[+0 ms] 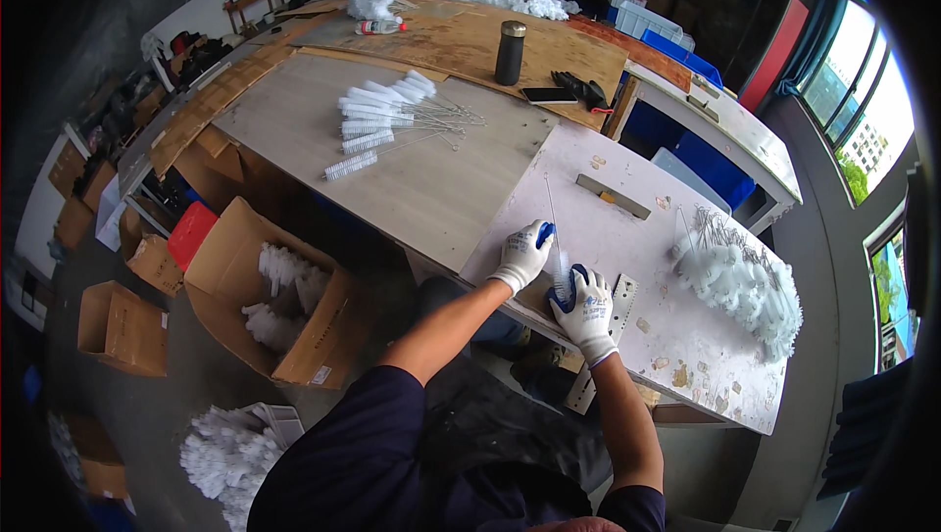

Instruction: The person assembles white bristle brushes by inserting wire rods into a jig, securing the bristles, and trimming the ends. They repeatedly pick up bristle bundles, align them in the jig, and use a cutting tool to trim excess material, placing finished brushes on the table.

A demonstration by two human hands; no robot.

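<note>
Both my hands wear white gloves with blue palms and fingertips. A white-bristled bottle brush (563,266) is between them over the near edge of the pale tabletop, its thin wire handle pointing away from me. My left hand (524,256) is closed, pinching the wire just above the bristles. Lower down, my right hand (586,309) wraps round the bristle end, hiding part of it. On the grey board to the left, several finished-looking bottle brushes (377,113) lie fanned in a row. At the right stands a big heap of similar brushes (740,287), wires upward.
A perforated metal strip (619,309) lies beside my right hand, and a metal bar (613,196) farther off. Beyond are a dark tumbler (510,54), a phone (549,95) and black gloves (580,89). Cardboard box (221,267) and brush-filled bin (284,424) stand left. People work far back.
</note>
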